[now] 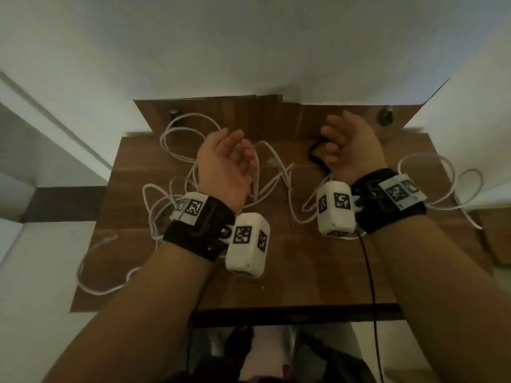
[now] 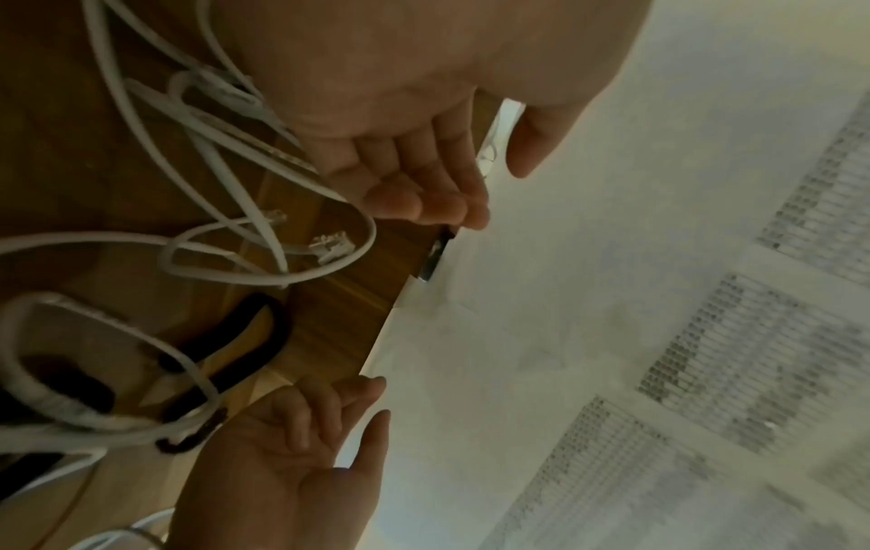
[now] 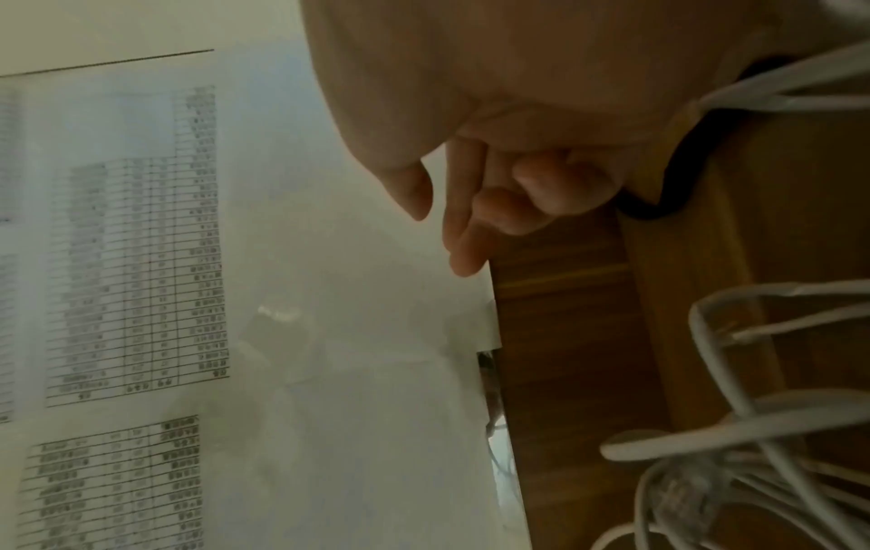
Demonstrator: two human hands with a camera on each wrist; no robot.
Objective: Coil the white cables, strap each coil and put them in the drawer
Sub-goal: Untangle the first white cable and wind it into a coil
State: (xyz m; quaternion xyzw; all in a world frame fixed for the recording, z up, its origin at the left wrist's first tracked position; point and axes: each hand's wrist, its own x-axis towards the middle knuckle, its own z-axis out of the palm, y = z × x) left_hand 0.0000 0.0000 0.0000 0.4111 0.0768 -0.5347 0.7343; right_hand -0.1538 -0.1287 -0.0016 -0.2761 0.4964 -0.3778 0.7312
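Left hand point(image 1: 225, 164): palm up above the table, fingers point(image 2: 424, 193) loosely curled, thumb apart; holds nothing, touches nothing seen.
Right hand point(image 1: 349, 149): palm up at 1 o'clock of the table, fingers point(image 3: 555, 186) curled further in, index straighter; nothing gripped in the wrist view.
Cables point(image 1: 177, 139): white, uncoiled, in loose loops on the table; biggest tangle from 9 to 11 o'clock under and beside the left hand, one loop hanging off the 8 o'clock edge; more strands cross the centre between the wrists; another loop at 3 o'clock runs past the right edge.
Plugs point(image 2: 329, 245): two clear ends lie near the left fingertips in the left wrist view.
Strap point(image 1: 318, 157): black, on the table at 12–1 o'clock, just under the right hand; contact cannot be told.
Table point(image 1: 290, 272): brown wood; bare stretch from centre to 6 o'clock.
Back panel point(image 1: 249, 114): wood, at 12 o'clock, two dark knobs on it.
Walls point(image 1: 249, 51): white, close at 12 and 3 o'clock; printed sheets point(image 3: 141, 260) on one.
Wrist units point(image 1: 247, 241): white boxes on black bands, black lead hanging off the 6 o'clock edge.
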